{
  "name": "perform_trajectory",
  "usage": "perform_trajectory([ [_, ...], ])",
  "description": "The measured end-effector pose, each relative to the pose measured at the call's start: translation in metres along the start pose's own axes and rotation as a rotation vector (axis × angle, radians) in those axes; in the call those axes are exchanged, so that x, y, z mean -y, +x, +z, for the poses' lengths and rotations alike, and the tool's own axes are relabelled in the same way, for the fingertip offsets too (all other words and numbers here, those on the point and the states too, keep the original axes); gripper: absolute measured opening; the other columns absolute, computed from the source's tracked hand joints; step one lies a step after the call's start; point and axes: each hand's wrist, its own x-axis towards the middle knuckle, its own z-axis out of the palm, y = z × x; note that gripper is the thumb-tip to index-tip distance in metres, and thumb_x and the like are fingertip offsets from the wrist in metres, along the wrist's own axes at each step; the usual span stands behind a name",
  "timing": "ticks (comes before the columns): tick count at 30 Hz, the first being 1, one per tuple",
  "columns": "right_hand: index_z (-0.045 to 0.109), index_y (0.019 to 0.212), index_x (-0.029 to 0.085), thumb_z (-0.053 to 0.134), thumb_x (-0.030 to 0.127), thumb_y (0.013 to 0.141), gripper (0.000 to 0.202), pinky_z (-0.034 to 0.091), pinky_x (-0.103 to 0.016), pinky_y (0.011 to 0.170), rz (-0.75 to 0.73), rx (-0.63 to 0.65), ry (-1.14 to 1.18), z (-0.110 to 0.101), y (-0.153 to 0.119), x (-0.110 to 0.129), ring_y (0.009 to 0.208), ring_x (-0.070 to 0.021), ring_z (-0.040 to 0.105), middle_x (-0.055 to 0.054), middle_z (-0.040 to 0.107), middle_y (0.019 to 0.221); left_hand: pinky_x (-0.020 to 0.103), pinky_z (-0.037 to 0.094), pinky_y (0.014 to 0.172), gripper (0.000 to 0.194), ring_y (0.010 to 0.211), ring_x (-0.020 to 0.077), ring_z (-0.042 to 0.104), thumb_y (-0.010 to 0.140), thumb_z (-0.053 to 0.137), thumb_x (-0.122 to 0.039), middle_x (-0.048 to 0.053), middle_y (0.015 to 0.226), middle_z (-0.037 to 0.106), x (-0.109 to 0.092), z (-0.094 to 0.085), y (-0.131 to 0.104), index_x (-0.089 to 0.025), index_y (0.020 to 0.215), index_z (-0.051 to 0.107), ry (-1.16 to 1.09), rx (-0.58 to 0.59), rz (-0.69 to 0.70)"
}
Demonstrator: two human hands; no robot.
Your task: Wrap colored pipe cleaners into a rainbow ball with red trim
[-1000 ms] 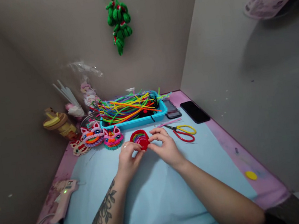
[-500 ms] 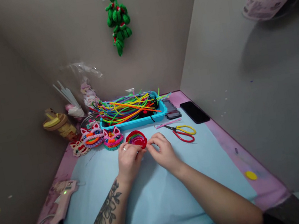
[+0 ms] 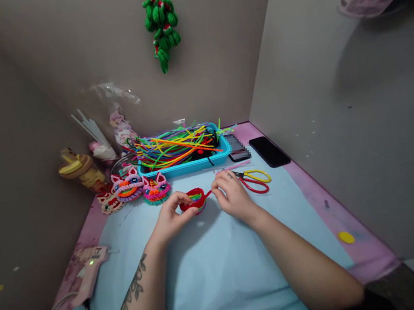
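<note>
Between thumb and fingers of my left hand [image 3: 174, 212] is a small round piece coiled from pipe cleaners [image 3: 196, 192], red at the rim with green, yellow and purple rows inside. A red pipe cleaner end [image 3: 208, 194] runs from its right side to my right hand [image 3: 231, 191], whose fingertips are pinched on it. The piece is held a little above the light blue cloth [image 3: 227, 278]. To the left stand animal-face figures made of pipe cleaners, among them a pink one [image 3: 156, 189]. Scissors [image 3: 255, 181] with red and yellow handles lie just beyond my right hand.
A blue tray [image 3: 178, 170] heaped with coloured pipe cleaners stands at the back. Right of it lies a black phone [image 3: 269, 151]. A pink glue gun [image 3: 92, 274] with a lit green light and cable rests at the left. Grey walls enclose the table.
My right hand has moved away to the right, drawing the red end out from the coiled piece. My left hand has turned the piece, so its opening is tilted differently.
</note>
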Motion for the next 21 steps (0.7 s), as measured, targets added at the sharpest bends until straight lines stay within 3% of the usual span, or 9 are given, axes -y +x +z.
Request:
perform_trajectory([
  [3, 0.060, 0.077, 0.021, 0.051, 0.015, 0.083, 0.012, 0.041, -0.040, 0.086, 0.040, 0.050, 0.100, 0.000, 0.001, -0.003, 0.091, -0.0233, 0.050, -0.006, 0.056, 0.086, 0.025, 0.041, 0.069, 0.025, 0.073, 0.0134, 0.052, 0.073, 0.071, -0.034, -0.001, 0.077, 0.056, 0.003, -0.002, 0.001, -0.018, 0.083, 0.054, -0.047, 0.010, -0.051],
  [6, 0.062, 0.103, 0.023, 0.060, 0.022, 0.081, 0.022, 0.037, -0.042, 0.098, 0.015, 0.100, 0.262, -0.001, 0.002, -0.002, 0.110, -0.0237, 0.049, -0.008, 0.056, 0.111, 0.026, 0.041, 0.070, 0.026, 0.074, 0.0136, 0.052, 0.074, 0.070, -0.034, -0.001, 0.078, 0.056, 0.004, -0.004, 0.002, -0.018, 0.084, 0.054, -0.053, 0.051, -0.076],
  [8, 0.061, 0.110, 0.024, 0.064, 0.024, 0.079, 0.031, 0.032, -0.045, 0.103, -0.022, 0.170, 0.305, 0.000, 0.001, 0.001, 0.120, -0.0248, 0.044, -0.009, 0.051, 0.126, 0.027, 0.041, 0.071, 0.027, 0.075, 0.0141, 0.052, 0.072, 0.072, -0.034, 0.000, 0.080, 0.056, 0.004, -0.005, 0.002, -0.017, 0.084, 0.054, -0.079, 0.110, -0.079],
  [12, 0.068, 0.081, 0.022, 0.064, 0.018, 0.076, 0.007, 0.031, -0.047, 0.105, 0.036, 0.287, 0.303, 0.005, -0.001, 0.004, 0.122, -0.0257, 0.042, -0.008, 0.054, 0.123, 0.028, 0.041, 0.073, 0.026, 0.078, 0.0149, 0.052, 0.072, 0.072, -0.032, 0.001, 0.081, 0.056, 0.007, -0.005, 0.001, -0.017, 0.084, 0.055, -0.154, 0.135, -0.071],
  [14, 0.067, 0.076, 0.020, 0.064, 0.019, 0.077, 0.003, 0.032, -0.045, 0.104, 0.103, 0.321, 0.379, 0.007, -0.002, 0.003, 0.119, -0.0250, 0.045, -0.009, 0.054, 0.120, 0.028, 0.041, 0.074, 0.024, 0.080, 0.0152, 0.052, 0.073, 0.071, -0.030, 0.002, 0.083, 0.056, 0.008, -0.005, 0.001, -0.017, 0.083, 0.054, -0.180, 0.123, -0.064],
  [21, 0.066, 0.076, 0.018, 0.063, 0.033, 0.079, 0.016, 0.032, -0.040, 0.103, 0.275, 0.335, 0.728, 0.014, -0.004, 0.004, 0.114, -0.0228, 0.051, -0.009, 0.054, 0.113, 0.027, 0.042, 0.074, 0.020, 0.079, 0.0143, 0.053, 0.076, 0.069, -0.027, 0.001, 0.082, 0.056, 0.006, -0.005, 0.001, -0.018, 0.082, 0.052, -0.189, 0.132, -0.061],
])
